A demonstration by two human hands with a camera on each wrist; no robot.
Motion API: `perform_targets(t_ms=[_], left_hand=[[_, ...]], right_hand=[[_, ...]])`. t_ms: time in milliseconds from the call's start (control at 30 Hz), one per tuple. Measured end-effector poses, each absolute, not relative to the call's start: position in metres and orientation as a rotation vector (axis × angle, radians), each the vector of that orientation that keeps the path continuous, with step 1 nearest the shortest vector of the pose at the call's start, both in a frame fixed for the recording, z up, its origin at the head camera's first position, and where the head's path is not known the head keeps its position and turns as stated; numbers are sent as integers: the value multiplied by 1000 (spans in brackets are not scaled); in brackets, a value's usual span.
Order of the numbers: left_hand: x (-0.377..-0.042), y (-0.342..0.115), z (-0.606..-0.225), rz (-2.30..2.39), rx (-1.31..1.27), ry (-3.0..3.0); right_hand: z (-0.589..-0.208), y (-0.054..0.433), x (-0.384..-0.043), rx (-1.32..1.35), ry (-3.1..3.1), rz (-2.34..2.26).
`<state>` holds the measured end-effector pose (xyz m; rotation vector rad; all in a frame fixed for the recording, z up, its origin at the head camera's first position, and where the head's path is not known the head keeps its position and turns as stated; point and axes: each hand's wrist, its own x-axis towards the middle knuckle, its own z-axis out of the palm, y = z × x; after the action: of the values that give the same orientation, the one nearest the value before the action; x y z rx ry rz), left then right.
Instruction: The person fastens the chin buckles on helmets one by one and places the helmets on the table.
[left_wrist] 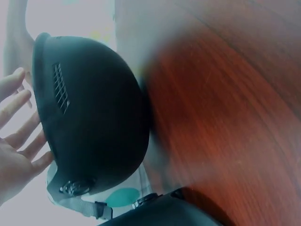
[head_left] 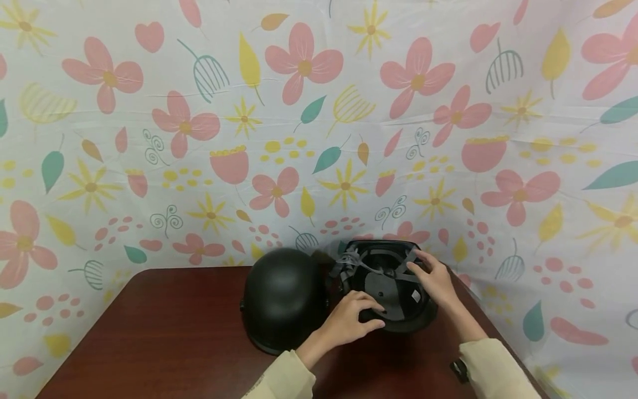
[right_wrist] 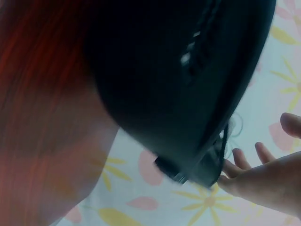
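Note:
A black helmet (head_left: 391,302) lies upturned on the table, its padded inside and grey chin straps (head_left: 351,259) showing. My left hand (head_left: 349,320) is at its near rim, fingers stretched over the edge and thumb apart. At the far right side my right hand (head_left: 438,282) has its fingers by a grey strap; whether they touch it is unclear. In the left wrist view, the left hand (left_wrist: 16,150) has spread fingers along the helmet's rim, beside a vented shell (left_wrist: 94,113). The right wrist view shows the right hand (right_wrist: 273,181) with fingertips near the rim of the dark shell (right_wrist: 174,70).
A second black helmet (head_left: 284,299) sits dome up just left of the upturned one. Both are on a dark red-brown wooden table (head_left: 174,332). Behind stands a white sheet (head_left: 319,138) printed with flowers and leaves, close to the table's far edge.

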<state>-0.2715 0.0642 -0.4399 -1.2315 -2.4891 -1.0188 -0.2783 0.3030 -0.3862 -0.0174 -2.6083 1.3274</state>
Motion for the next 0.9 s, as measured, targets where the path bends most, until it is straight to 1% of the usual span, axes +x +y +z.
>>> perform_targets(t_ms=[200, 467, 700, 900], left_hand=[[-281, 56, -432, -1107, -1182, -2365], [-311, 36, -423, -1248, -1037, -2202], [-332, 27, -424, -1511, -861, -2233], [-346, 30, -428, -1587, -770, -2312]], right_hand=[[-380, 289, -288, 27, -2619, 1272], [-379, 264, -306, 133, -2639, 1362], [-382, 245, -320, 189, -2690, 1433], [-390, 230, -325, 210, -2702, 1456]])
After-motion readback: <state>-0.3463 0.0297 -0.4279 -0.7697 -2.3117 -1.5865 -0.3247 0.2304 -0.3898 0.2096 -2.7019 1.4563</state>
